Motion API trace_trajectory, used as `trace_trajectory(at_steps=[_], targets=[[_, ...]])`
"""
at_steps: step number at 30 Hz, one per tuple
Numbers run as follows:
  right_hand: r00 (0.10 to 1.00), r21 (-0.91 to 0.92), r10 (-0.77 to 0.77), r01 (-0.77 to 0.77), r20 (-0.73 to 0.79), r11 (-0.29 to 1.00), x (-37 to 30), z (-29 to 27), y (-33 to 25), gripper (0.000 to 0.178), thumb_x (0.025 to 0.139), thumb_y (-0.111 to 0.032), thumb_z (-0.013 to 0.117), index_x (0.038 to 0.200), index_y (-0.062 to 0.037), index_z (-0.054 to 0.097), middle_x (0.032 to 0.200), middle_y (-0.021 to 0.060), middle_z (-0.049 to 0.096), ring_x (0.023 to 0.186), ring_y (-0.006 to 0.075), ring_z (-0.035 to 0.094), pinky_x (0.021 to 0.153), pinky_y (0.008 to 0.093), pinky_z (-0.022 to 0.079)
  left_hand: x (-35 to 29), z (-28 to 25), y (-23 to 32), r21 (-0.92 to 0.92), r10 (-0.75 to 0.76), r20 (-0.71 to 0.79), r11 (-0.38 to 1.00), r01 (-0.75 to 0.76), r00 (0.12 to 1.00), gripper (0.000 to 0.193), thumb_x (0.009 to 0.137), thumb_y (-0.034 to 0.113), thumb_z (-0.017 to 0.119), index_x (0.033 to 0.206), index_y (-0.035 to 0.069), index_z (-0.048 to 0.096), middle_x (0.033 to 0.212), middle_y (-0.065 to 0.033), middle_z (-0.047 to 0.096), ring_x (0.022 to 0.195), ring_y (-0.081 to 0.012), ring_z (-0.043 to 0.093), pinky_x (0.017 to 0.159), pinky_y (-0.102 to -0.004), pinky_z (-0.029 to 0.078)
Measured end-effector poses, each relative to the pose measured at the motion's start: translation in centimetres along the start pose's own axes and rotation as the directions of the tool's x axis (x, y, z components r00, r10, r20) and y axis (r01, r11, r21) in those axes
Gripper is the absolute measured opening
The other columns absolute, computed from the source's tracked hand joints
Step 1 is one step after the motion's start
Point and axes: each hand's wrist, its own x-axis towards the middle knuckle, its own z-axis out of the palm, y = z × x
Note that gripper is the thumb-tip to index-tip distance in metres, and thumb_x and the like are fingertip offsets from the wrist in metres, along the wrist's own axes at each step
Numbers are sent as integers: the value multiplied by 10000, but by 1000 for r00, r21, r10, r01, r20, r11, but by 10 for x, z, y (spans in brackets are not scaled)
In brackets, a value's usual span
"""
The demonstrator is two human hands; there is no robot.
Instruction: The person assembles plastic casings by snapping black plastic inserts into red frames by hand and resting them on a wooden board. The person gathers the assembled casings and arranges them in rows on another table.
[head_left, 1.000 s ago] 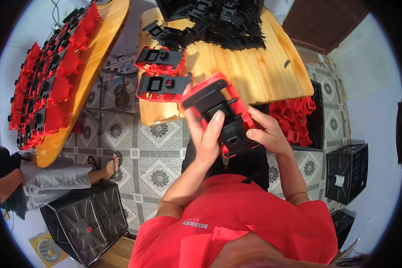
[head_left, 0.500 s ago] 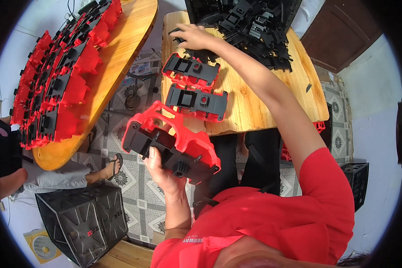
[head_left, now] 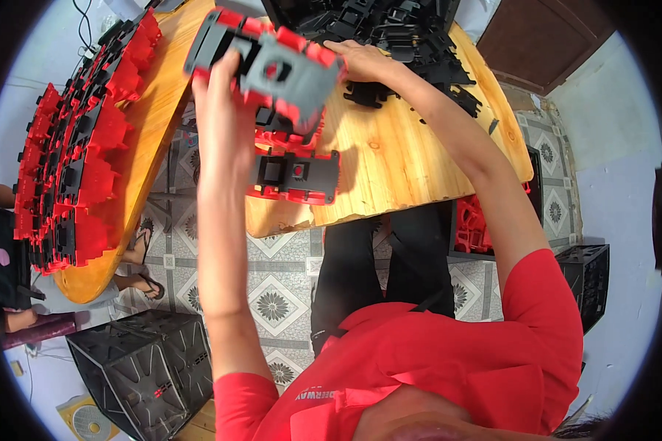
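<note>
My left hand [head_left: 224, 99] is closed around a red-and-black plastic housing [head_left: 290, 77], raised over the far left part of the wooden table and blurred by motion. Its black face is turned up. Beneath it, on the table, lie two similar assemblies: a nearer black-topped red housing [head_left: 316, 176] and another behind it, mostly covered by the held one. My right hand [head_left: 364, 62] is at the right end of the held housing, beside loose black plastic parts [head_left: 368, 94]. Its fingertips are partly hidden, so whether it grips anything cannot be made out.
A black crate with a heap of black parts [head_left: 412, 33] stands at the table's [head_left: 404, 162] far side. On the left table [head_left: 88, 283] are rows of finished-looking red-and-black housings [head_left: 88, 147]. Black crates [head_left: 143, 371] stand lower left; red parts [head_left: 472, 224] fill a bin under the table.
My left hand has carried the housing from in front of my body up and away over the table. My right hand now lies next to it; the whole view has shifted somewhat.
</note>
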Motion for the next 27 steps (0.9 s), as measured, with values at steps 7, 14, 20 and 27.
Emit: trace_trajectory(at_steps=[7, 14, 20, 27], targets=[[962, 265, -23, 97, -271, 959, -36, 6, 9, 599, 871, -232, 653, 1427, -227, 431, 1518, 120, 349, 1354, 310, 388, 1095, 425, 372, 205, -45, -99, 276, -255, -291, 900, 337, 922, 489, 846, 178, 699, 1181, -44, 420, 1114, -178, 582, 883, -313, 673, 725, -574, 588], [914, 379, 39, 128, -404, 917, -68, -2, -10, 382, 897, -208, 638, 1257, -86, 610, 1451, 152, 436, 1321, 307, 432, 1070, 400, 393, 252, -97, -150, 111, -518, -332, 808, 578, 788, 425, 910, 336, 645, 1188, 43, 514, 1063, -154, 651, 902, -378, 671, 726, -598, 564], [918, 497, 51, 166, -393, 852, -83, -5, -28, 391, 907, -245, 634, 1247, -52, 608, 1407, 152, 477, 1252, 321, 501, 1023, 382, 443, 160, -41, -86, 403, -465, -397, 686, 605, 791, 569, 924, 514, 571, 1279, 73, 512, 1262, -166, 560, 1160, -332, 547, 874, -557, 479], [972, 860, 159, 71, -174, 505, -105, -8, -79, 914, 826, -586, 663, 1513, -136, 262, 1456, 242, 363, 1164, 357, 568, 924, 470, 526, -50, -76, -8, 901, 153, 377, 170, -400, 913, 917, 720, 477, 794, 1461, 116, 392, 1503, -248, 292, 1380, -368, 307, 1117, -479, 266]])
